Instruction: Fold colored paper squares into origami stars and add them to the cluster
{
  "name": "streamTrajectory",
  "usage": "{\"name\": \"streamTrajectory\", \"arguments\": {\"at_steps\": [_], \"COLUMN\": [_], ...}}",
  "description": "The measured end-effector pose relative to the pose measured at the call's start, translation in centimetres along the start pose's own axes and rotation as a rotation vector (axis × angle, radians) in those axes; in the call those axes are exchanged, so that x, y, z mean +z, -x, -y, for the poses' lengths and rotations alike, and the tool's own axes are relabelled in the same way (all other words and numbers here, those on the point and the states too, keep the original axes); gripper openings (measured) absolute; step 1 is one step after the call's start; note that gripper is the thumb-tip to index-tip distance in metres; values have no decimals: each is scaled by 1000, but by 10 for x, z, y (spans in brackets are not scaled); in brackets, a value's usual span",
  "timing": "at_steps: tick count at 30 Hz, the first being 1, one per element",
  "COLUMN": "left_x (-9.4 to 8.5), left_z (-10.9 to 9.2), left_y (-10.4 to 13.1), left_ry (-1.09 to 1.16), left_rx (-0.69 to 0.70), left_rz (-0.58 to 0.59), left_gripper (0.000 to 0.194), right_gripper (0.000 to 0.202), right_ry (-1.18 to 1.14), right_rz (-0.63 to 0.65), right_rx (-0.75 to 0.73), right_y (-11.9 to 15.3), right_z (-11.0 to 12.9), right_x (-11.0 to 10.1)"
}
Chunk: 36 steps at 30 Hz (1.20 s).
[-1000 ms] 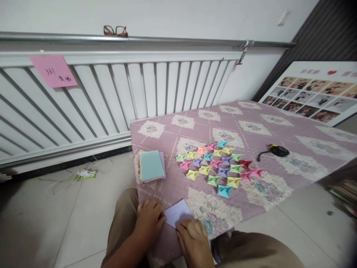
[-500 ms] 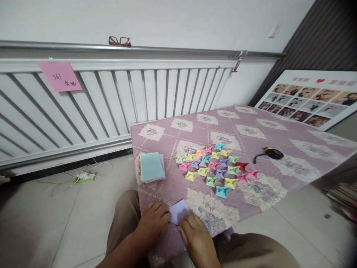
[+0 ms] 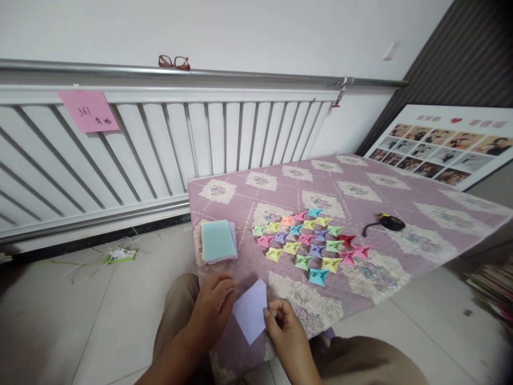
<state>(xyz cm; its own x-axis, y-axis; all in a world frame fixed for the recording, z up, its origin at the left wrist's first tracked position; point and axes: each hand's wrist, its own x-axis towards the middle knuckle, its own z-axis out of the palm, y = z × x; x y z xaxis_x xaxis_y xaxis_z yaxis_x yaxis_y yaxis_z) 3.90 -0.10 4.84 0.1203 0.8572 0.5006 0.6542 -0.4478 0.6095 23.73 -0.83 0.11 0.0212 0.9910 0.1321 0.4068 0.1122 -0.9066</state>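
A light purple sheet of paper [image 3: 251,314] lies at the near edge of the table, turned so that its corners point up and down. My right hand [image 3: 286,323] pinches its right edge between thumb and finger. At the paper's left side is my left hand [image 3: 214,305], fingers slightly curled and apart, holding nothing that I can see; whether it touches the paper I cannot tell. Beyond the hands stands a group of small folded paper pieces [image 3: 318,276] in several colours. A stack of coloured paper [image 3: 218,239], pale blue on top, sits at the table's left edge.
The table wears a purple floral cloth [image 3: 244,206]. Farther right lies a black corded object [image 3: 391,222]. Behind the table runs a white radiator [image 3: 224,133] with a pink note [image 3: 88,111]; glasses [image 3: 173,62] rest on the pipe. A photo board [image 3: 444,144] leans at the right.
The purple paper has turned and shows more of its surface. My left hand has lifted off it and moved slightly up and left, while my right hand now pinches its right edge.
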Motion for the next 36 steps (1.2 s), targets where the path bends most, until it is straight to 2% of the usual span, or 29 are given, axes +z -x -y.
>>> {"name": "streamTrajectory", "arguments": {"at_steps": [3,7,10,12,15,20,25,29,36], "left_x": [12,38,51,55,54,52,54,54,45], "left_z": [1,-5,-9,-10,-8,-5,-5,-5,-6], "left_y": [17,45,54,55,53,53,49,46,38], "left_ry": [-9,-107,-169,-184,-191,-185,-163,-172,-262], "left_rx": [15,40,12,-20,-1,83,41,-24,-245], "left_rz": [176,338,420,428,409,362,343,355,401], "left_gripper": [16,45,48,44,38,21,8,6,9], "right_gripper": [19,11,15,16,15,30,36,24,11], "right_ry": [95,292,522,653,743,588,479,482,568], "right_rz": [1,68,73,62,115,206,333,297,208], "right_rx": [-29,-105,-215,-284,-347,-420,-405,-367,-306], "right_y": [-2,2,4,4,4,2,4,6,6], "right_z": [-6,-7,-7,-9,-12,-8,-1,-5,-11], "right_x": [-3,-6,-7,-7,-9,-21,-31,-27,-15]}}
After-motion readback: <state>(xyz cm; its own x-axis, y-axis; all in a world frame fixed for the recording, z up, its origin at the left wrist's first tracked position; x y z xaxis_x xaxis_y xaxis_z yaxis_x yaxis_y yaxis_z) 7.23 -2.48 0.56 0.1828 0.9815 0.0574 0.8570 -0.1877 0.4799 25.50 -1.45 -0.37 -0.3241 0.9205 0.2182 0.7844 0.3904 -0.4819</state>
